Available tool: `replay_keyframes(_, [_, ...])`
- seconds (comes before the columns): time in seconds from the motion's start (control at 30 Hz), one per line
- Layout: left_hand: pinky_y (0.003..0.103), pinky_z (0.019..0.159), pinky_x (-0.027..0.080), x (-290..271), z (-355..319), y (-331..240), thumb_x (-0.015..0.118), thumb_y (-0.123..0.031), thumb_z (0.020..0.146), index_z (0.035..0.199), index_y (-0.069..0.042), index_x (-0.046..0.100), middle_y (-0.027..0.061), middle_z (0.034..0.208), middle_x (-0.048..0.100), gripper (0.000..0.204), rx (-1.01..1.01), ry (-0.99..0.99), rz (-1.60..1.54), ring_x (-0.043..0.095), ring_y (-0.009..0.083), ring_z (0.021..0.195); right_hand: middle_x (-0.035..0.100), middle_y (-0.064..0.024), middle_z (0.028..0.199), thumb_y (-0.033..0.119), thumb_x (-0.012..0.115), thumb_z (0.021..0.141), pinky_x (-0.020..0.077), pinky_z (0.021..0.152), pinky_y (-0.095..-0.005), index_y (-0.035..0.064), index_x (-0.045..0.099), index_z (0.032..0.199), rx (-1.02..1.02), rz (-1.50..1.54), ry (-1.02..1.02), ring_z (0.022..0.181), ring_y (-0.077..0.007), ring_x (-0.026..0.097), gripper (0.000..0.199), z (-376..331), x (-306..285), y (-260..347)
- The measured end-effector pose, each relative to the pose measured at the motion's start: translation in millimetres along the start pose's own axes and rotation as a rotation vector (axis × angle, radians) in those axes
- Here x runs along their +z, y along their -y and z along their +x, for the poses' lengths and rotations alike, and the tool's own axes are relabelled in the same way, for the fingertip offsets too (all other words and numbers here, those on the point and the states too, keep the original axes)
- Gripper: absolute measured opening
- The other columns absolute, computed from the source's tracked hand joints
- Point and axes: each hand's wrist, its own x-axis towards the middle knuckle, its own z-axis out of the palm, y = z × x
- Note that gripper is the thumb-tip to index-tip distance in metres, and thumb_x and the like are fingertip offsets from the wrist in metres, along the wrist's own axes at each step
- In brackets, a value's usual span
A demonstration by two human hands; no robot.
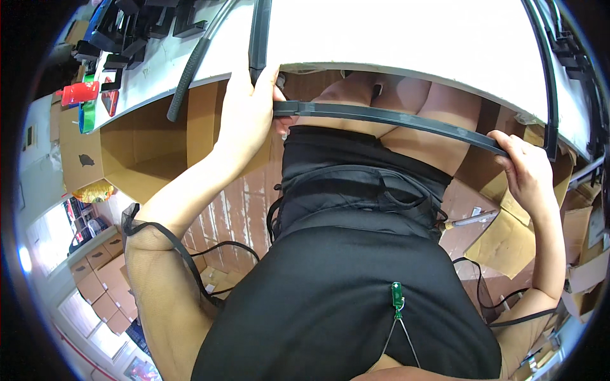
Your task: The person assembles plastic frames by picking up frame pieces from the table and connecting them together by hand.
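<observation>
A long, slightly bowed black strip (394, 119) spans the space in front of me, below the table edge. My left hand (249, 117) is closed at its left end, where a thicker end piece sits; some fingers are hidden behind it. My right hand (524, 165) pinches the other end between thumb and fingers. A second black strip (259, 38) lies over the white table, and its near end runs in between my left thumb and palm. Whether that hand grips this one too is hard to tell.
On the white table (394, 38) lie a rod with a textured black grip (188, 82), another black strip (545, 76) and several black parts (136, 32). A red bottle (79, 93) and green tape roll (88, 114) stand at the left edge. Below is an open cardboard box (146, 149).
</observation>
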Motion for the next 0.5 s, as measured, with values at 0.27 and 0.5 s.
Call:
replay_keyframes(0.27, [0.022,0.035,0.042,-3,6,0,0.050,-0.020,0.097,0.113,-0.001,0.042,0.0042,0.060,0.053,0.026,-0.002,0.014,-0.052,0.055,0.0118,0.043,0.054,-0.0112,0.075,0.014,0.059,0.085,0.0453,0.061,-0.0372,0.0091,0.055,0.117,-0.017,0.037,-0.032,0.068,-0.0293,0.058,0.032,1,3,-2])
replay_keyframes(0.5, [0.024,0.033,0.041,-7,10,5,0.051,-0.019,0.096,0.112,0.000,0.043,0.0043,0.059,0.052,0.026,0.068,-0.044,0.003,0.053,0.0135,0.040,0.056,-0.0117,0.075,0.014,0.062,0.084,0.0460,0.060,-0.0389,0.0083,0.055,0.114,-0.009,0.026,-0.033,0.068,-0.0306,0.059,0.032,0,-6,7])
